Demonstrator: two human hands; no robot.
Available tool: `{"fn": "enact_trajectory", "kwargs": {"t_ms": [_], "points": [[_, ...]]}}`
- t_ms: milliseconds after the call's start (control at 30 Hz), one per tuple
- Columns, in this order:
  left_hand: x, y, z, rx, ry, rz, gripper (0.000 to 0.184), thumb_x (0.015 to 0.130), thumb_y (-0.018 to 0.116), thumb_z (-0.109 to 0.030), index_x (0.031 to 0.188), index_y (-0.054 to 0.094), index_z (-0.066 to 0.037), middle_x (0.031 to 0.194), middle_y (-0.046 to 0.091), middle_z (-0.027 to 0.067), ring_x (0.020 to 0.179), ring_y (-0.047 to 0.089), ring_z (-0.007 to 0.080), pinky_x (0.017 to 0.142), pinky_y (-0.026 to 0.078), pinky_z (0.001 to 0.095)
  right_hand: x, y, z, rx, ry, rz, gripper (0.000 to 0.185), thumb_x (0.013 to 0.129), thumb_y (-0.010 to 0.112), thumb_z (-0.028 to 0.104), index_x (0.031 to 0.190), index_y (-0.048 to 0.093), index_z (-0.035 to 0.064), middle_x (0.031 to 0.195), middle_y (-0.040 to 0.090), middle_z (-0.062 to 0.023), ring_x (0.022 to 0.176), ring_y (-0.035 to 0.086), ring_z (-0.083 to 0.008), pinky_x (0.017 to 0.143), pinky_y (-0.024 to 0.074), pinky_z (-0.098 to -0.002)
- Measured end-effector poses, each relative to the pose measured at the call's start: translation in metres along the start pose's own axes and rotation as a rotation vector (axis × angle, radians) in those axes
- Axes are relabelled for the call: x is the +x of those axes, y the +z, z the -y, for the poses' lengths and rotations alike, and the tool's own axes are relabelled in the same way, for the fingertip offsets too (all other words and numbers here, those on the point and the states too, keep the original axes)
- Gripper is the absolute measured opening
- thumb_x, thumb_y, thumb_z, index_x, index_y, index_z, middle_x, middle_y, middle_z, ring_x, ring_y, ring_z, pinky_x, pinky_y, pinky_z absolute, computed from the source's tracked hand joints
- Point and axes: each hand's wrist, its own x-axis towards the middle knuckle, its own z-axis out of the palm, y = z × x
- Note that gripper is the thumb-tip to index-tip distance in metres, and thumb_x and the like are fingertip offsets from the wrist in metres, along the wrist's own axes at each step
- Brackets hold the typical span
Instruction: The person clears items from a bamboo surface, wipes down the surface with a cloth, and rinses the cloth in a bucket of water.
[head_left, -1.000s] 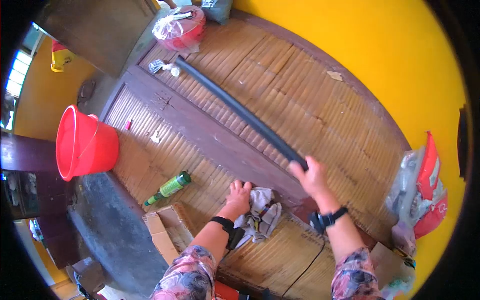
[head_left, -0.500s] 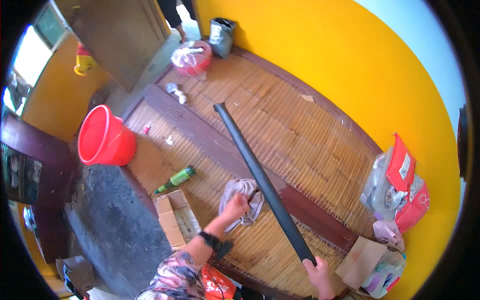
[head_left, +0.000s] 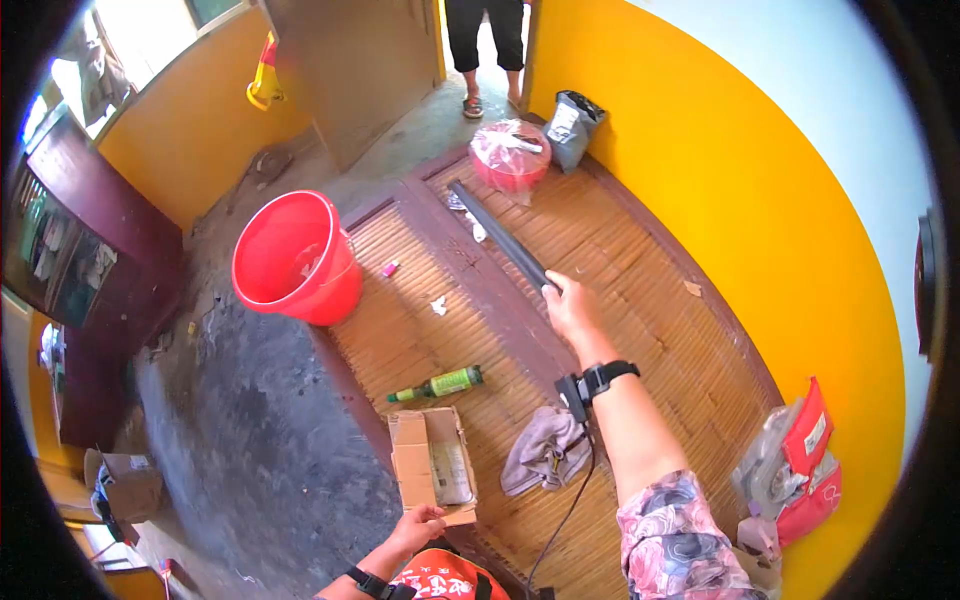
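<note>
My right hand (head_left: 570, 305) is wrapped round the near end of a long black tube (head_left: 505, 240), whose far end points at the pink-red bundle in clear plastic. Low in the view, my left hand (head_left: 418, 528) is beside the near edge of an open cardboard box (head_left: 410, 465); its fingers are curled together, and what they hold, if anything, is too small to tell. A crumpled greyish cloth (head_left: 545, 450) lies right of the box. The green bottle (head_left: 447, 383) lies on its side beyond the box.
A red bucket (head_left: 300, 260) stands at the left edge of the slatted surface (head_left: 640, 330). The wrapped bundle (head_left: 510, 160) and a grey bag (head_left: 573, 130) are at the far end. A person (head_left: 485, 40) stands in the doorway. Red and clear packages (head_left: 800, 460) lie at the right.
My right hand has carried the black tube forward, toward the far end. My left hand has left the cloth and come back near the box. The view has turned, showing more of the doorway.
</note>
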Motion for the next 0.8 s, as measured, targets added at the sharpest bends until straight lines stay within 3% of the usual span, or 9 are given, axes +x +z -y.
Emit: {"fn": "enact_trajectory", "kwargs": {"t_ms": [233,267,333,400,500,533,567,700,800], "points": [[0.011,-0.012,-0.017,-0.174,0.052,-0.039,0.016,0.08,0.054,-0.005,0.095,0.051,-0.003,0.077,0.055,0.0029,0.067,0.052,0.0117,0.061,0.044,0.0252,-0.094,-0.117,0.019,-0.146,-0.033,0.131,0.03,0.078,0.055,0.019,0.106,0.057,0.0084,0.088,0.058,-0.0217,0.078,0.058,-0.0359,0.068,0.0475,-0.038],[0.014,-0.01,-0.019,-0.165,0.064,-0.006,0.015,0.08,0.054,-0.006,0.094,0.052,-0.003,0.076,0.055,0.0025,0.067,0.051,0.0115,0.061,0.043,0.025,-0.123,-0.151,0.033,-0.144,0.275,0.23,0.031,0.077,0.055,0.016,0.106,0.057,0.0065,0.085,0.061,-0.0191,0.075,0.06,-0.0322,0.067,0.0475,-0.034],[0.025,-0.003,-0.026,-0.115,0.121,0.044,0.012,0.08,0.053,-0.006,0.091,0.051,-0.003,0.075,0.054,0.0011,0.068,0.05,0.0106,0.061,0.042,0.0246,-0.174,-0.211,0.039,-0.055,0.484,0.219,0.031,0.077,0.056,0.012,0.106,0.057,0.0046,0.083,0.064,-0.0128,0.072,0.061,-0.0224,0.066,0.0463,-0.0292],[0.042,0.011,-0.035,-0.05,0.162,0.042,0.012,0.079,0.052,-0.005,0.09,0.05,-0.004,0.073,0.053,0.0006,0.064,0.05,0.0103,0.057,0.042,0.0243,-0.235,-0.271,0.017,-0.011,0.453,0.122,0.03,0.077,0.054,0.009,0.106,0.057,0.0009,0.084,0.063,-0.0088,0.072,0.056,-0.0138,0.066,0.0452,-0.027],[0.08,0.041,-0.056,0.18,0.182,-0.007,0.012,0.076,0.051,-0.004,0.088,0.053,-0.003,0.071,0.056,0.0032,0.063,0.053,0.0113,0.056,0.044,0.0255,-0.303,-0.348,0.034,-0.24,0.546,0.086,0.031,0.074,0.054,0.007,0.103,0.057,-0.0027,0.087,0.062,-0.0094,0.073,0.055,-0.0129,0.068,0.0446,-0.026],[0.083,0.057,-0.078,0.345,0.224,-0.057,0.012,0.076,0.052,-0.005,0.087,0.055,-0.003,0.069,0.058,0.0062,0.062,0.054,0.0118,0.057,0.046,0.027,-0.313,-0.368,0.057,-0.091,0.785,0.094,0.031,0.073,0.052,0.004,0.103,0.056,-0.0038,0.092,0.06,-0.01,0.078,0.054,-0.0137,0.072,0.0439,-0.026],[0.109,0.068,-0.072,0.433,0.356,-0.061,0.011,0.074,0.054,-0.008,0.083,0.057,-0.003,0.07,0.06,0.0102,0.065,0.058,0.0163,0.061,0.047,0.0294,-0.321,-0.383,0.072,0.07,1.002,0.084,0.031,0.073,0.05,0.002,0.103,0.055,-0.0048,0.097,0.058,-0.0107,0.083,0.054,-0.0145,0.076,0.0432,-0.0261],[0.171,0.144,-0.114,0.665,0.667,-0.114,0.013,0.077,0.053,-0.014,0.078,0.059,-0.003,0.073,0.06,0.0174,0.071,0.059,0.0319,0.065,0.046,0.0381,-0.389,-0.424,0.091,-0.124,1.14,-0.118,0.033,0.071,0.05,0.002,0.102,0.055,-0.0046,0.096,0.058,-0.0117,0.082,0.055,-0.0154,0.075,0.044,-0.0271],[0.211,0.209,-0.128,0.81,0.792,-0.1,0.015,0.078,0.051,-0.017,0.082,0.06,-0.005,0.074,0.059,0.0175,0.073,0.057,0.0352,0.066,0.046,0.0401,-0.444,-0.447,0.084,-0.158,1.372,-0.274,0.03,0.069,0.051,0.001,0.097,0.057,-0.0041,0.092,0.058,-0.0108,0.081,0.055,-0.0163,0.075,0.044,-0.0274]]}}
